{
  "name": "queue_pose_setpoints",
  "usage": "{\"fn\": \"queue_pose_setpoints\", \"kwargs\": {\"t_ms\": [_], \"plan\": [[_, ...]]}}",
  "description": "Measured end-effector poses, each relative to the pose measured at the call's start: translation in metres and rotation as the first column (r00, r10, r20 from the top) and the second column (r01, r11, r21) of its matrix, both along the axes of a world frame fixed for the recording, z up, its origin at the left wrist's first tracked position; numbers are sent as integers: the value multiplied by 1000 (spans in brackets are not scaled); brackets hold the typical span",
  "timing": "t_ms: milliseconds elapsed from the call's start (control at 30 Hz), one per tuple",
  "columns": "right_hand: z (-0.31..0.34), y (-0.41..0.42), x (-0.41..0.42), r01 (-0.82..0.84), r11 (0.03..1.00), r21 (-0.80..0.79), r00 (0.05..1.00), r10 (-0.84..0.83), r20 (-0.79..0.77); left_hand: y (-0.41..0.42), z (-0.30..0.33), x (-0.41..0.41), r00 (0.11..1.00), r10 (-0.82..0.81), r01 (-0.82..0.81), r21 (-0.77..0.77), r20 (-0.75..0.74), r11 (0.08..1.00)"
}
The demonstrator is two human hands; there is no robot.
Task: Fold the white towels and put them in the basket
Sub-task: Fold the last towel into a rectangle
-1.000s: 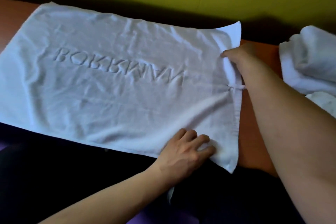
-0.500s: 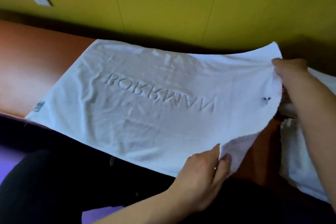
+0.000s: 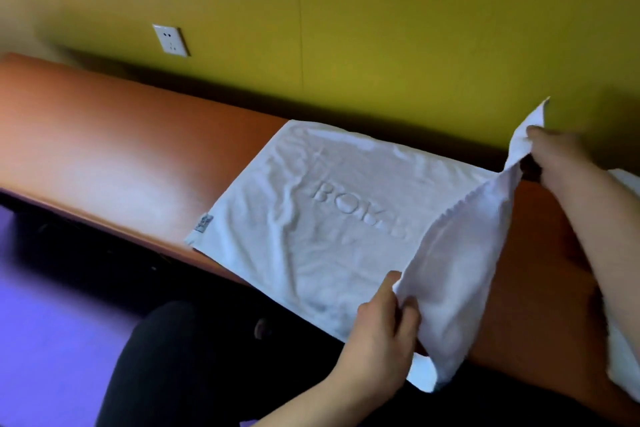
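Observation:
A white towel (image 3: 332,218) with raised lettering lies on the orange-brown table (image 3: 121,149), its left part flat. Its right end is lifted off the table and leans over toward the left. My left hand (image 3: 384,326) pinches the near right corner between thumb and fingers. My right hand (image 3: 557,156) pinches the far right corner, held higher near the wall. No basket is in view.
More white towels (image 3: 623,340) lie at the right edge, partly behind my right forearm. A yellow-green wall with a white socket (image 3: 170,40) runs behind the table. My dark-clothed lap (image 3: 207,374) and a purple floor (image 3: 52,340) are below the table's front edge.
Both hands took hold of the towel's right corners, lifted them and carried them leftward, so the right end now covers part of the lettering. The view has shifted to the left.

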State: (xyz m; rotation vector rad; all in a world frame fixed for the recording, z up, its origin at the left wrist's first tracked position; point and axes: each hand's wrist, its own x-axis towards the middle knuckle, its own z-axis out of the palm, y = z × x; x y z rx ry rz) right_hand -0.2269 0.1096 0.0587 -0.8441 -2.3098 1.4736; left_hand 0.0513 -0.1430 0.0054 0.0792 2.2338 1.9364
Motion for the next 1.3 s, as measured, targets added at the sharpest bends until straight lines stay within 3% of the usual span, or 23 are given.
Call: {"fn": "queue_pose_setpoints", "kwargs": {"t_ms": [133, 367, 533, 667, 800, 967, 1067, 1133, 1200, 1300], "plan": [[3, -79, -29, -73, 996, -54, 997, 70, -42, -50, 2, -13, 990, 102, -121, 220, 95, 968], [3, -219, -98, -219, 976, 0, 972, 218, -91, -153, 0, -55, 882, 450, -468, 154, 138, 870], [-17, -305, -140, -255, 966, 36, 965, 257, -50, -224, -21, -76, 798, 547, -598, 220, 254, 770], [-54, -353, -148, -323, 946, 32, 946, 322, 18, -265, -53, -81, 739, 619, -642, -4, 266, 767], [-91, -365, -120, -484, 875, 10, 871, 480, 106, -287, -87, -80, 695, 694, -572, -440, 188, 692], [-123, -306, -48, -530, 833, 156, 844, 501, 191, -289, -95, -83, 710, 694, -505, -602, 118, 619], [-132, -259, 18, -521, 795, 312, 852, 505, 136, -287, -89, -83, 723, 691, -492, -685, 23, 537], [-138, -231, 65, -465, 794, 391, 876, 477, 72, -284, -86, -83, 727, 687, -493, -687, 13, 534], [-145, -205, 108, -382, 827, 411, 914, 403, 39, -281, -82, -85, 746, 666, -484, -689, -4, 539], [-152, -178, 167, -300, 882, 364, 953, 263, 148, -281, -77, -95, 754, 654, -415, -731, 57, 541]]}}
